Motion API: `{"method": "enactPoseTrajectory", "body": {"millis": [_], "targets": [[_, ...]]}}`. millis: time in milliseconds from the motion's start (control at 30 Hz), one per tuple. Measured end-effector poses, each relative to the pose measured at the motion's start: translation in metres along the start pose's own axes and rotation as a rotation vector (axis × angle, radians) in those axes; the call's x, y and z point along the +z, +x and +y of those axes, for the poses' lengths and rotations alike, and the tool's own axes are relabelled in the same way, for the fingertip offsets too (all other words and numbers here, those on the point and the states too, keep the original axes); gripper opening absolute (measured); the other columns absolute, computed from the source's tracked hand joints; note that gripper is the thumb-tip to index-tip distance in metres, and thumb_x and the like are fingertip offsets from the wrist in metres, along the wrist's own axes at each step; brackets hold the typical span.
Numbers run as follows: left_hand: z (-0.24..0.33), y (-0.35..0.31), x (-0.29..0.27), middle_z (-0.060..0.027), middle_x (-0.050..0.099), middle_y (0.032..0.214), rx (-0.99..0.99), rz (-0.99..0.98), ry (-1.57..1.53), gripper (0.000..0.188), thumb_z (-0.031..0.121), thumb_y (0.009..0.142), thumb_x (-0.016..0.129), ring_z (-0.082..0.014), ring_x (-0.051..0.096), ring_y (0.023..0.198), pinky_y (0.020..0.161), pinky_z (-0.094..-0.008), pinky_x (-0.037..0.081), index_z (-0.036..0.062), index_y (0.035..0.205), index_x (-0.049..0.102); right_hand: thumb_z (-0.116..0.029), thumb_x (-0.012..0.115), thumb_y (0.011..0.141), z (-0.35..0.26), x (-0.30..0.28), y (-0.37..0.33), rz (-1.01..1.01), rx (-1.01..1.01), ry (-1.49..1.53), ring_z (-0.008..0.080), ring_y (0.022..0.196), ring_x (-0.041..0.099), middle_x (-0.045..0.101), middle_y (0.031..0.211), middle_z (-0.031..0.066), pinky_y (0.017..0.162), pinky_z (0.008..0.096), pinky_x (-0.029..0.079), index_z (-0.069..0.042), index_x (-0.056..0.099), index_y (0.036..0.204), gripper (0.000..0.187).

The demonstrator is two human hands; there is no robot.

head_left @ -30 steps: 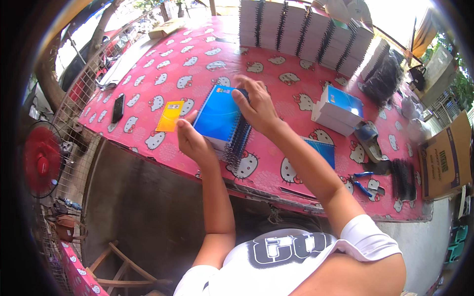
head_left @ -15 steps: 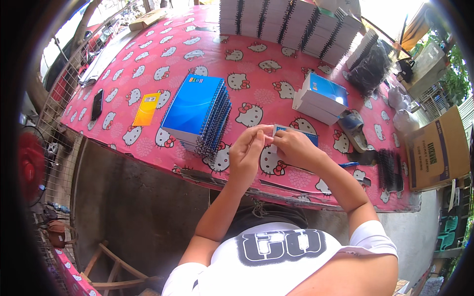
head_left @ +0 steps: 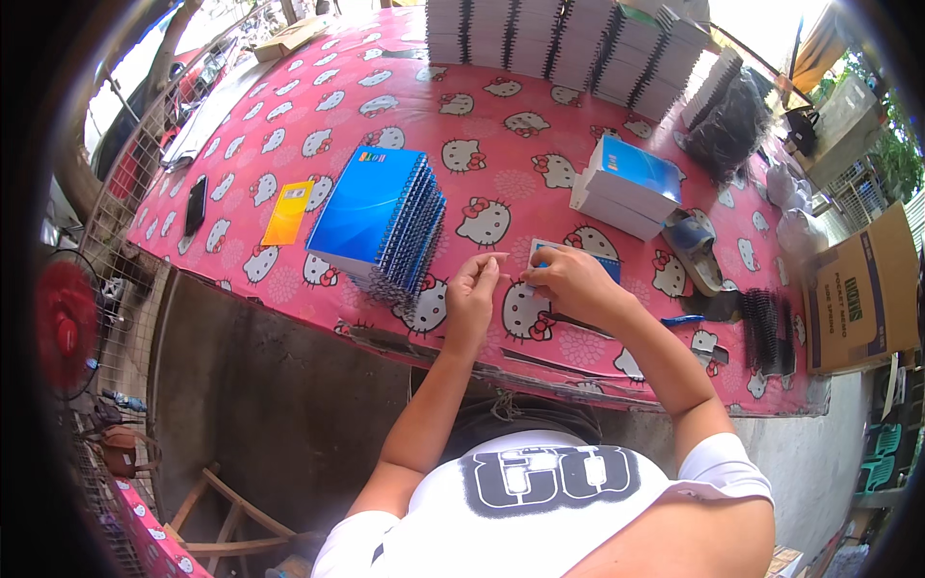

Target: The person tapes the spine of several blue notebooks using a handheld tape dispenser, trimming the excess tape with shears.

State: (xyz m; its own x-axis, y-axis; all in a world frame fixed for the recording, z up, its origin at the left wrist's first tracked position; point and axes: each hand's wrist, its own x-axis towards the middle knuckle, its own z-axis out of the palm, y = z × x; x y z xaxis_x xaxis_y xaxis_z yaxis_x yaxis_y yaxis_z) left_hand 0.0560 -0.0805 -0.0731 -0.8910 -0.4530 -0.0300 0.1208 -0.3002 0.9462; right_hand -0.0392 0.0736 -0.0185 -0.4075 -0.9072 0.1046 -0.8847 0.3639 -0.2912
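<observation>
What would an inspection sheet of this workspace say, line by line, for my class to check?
Surface: pink printed table cover, worn along its near edge
Job's things: blue notebook, partly hidden by the right hand; stack of blue spiral notebooks further left
Clutter: phone, yellow notebook, sandal, black plastic bag
Hands: left hand beside the right, thumb near its fingers; grips unclear
Cables: nothing seen
Surroundings: red fan at left, cardboard box at right

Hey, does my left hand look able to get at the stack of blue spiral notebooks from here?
Probably yes: your left hand is just to the right of the stack of blue spiral notebooks, and only pink patterned tablecloth shows between them.
</observation>
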Motion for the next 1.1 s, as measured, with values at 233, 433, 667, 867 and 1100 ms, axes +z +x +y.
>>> {"method": "enactPoseTrajectory", "body": {"millis": [233,433,667,867,1100], "targets": [[-0.002,0.002,0.002,-0.0068,0.066,0.101,0.025,-0.016,-0.006,0.024,0.016,0.1,0.052,-0.0125,0.063,0.081,0.077,-0.0241,0.049,0.0009,0.116,0.06,-0.002,0.065,0.075,0.007,-0.004,-0.003,0.125,0.011,0.147,0.0328,0.09,0.064,0.065,0.096,0.013,0.076,0.0433,0.052,-0.008,0.07,0.1,0.026],[0.034,0.008,0.033,-0.0103,0.062,0.107,-0.542,-0.139,-0.327,0.034,0.011,0.099,0.052,-0.0127,0.062,0.083,0.076,-0.0256,0.052,0.0051,0.132,0.045,0.001,0.064,0.073,-0.035,-0.006,-0.03,0.444,0.078,0.23,0.0358,0.093,0.063,0.064,0.1,0.0181,0.078,0.0417,0.053,-0.003,0.056,0.117,0.045],[0.023,0.007,0.035,-0.0109,0.062,0.103,0.497,-0.458,0.358,0.044,-0.012,0.087,0.055,-0.0156,0.061,0.093,0.077,-0.0277,0.05,0.0095,0.125,0.052,0.011,0.071,0.073,0.012,-0.016,-0.082,0.781,0.413,0.435,0.0202,0.111,0.053,0.052,0.118,0.0071,0.094,0.0297,0.044,-0.007,0.044,0.119,0.056],[0.009,0.007,0.044,-0.013,0.052,0.119,0.623,-0.336,0.593,0.05,-0.014,0.081,0.058,-0.0308,0.056,0.109,0.085,-0.0371,0.049,0.0111,0.124,0.053,0.01,0.066,0.08,0.02,0.034,-0.079,0.62,0.421,1.043,0.0101,0.092,0.049,0.049,0.102,0.0035,0.079,0.0237,0.043,-0.007,0.041,0.107,0.04],[0.03,-0.014,0.064,-0.0134,0.04,0.141,0.732,-0.165,1.012,0.057,0.008,0.077,0.074,-0.0333,0.051,0.117,0.105,-0.0523,0.032,0.0189,0.13,0.057,0.003,0.066,0.083,0.02,0.044,-0.077,0.673,0.465,0.8,0.015,0.081,0.053,0.054,0.087,0.0072,0.071,0.0309,0.044,-0.004,0.044,0.1,0.029]]}}
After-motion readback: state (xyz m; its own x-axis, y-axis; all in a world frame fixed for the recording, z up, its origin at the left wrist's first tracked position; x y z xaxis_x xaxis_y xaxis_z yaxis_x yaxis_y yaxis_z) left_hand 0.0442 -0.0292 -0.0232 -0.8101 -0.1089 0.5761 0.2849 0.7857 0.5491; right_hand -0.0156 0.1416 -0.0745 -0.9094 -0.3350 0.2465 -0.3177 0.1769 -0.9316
